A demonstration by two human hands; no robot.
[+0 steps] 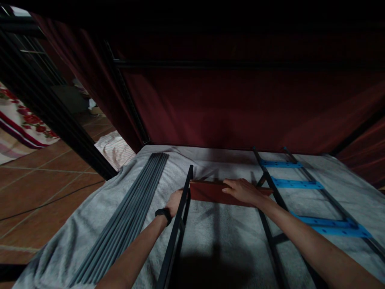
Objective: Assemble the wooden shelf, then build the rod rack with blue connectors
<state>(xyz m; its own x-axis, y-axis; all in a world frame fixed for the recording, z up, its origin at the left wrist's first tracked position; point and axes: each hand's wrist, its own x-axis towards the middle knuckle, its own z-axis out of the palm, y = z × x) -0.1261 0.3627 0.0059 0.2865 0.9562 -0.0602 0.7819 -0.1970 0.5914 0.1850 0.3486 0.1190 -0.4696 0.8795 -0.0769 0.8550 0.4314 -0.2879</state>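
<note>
A reddish-brown flat panel (207, 192) lies across a grey cloth (231, 237), between two black metal frames. My left hand (175, 202) grips the panel's left end beside the left black frame (175, 233); a black watch sits on that wrist. My right hand (240, 189) rests on top of the panel's right part, fingers curled over its far edge. The right black frame (272, 188) carries blue cross plates (296, 184) like ladder rungs.
A bundle of several long grey rods (132, 212) lies on the cloth at the left. Dark red fabric walls (240, 104) close the back and sides. Tiled floor (45, 176) and a flowered fabric (21, 124) show at far left.
</note>
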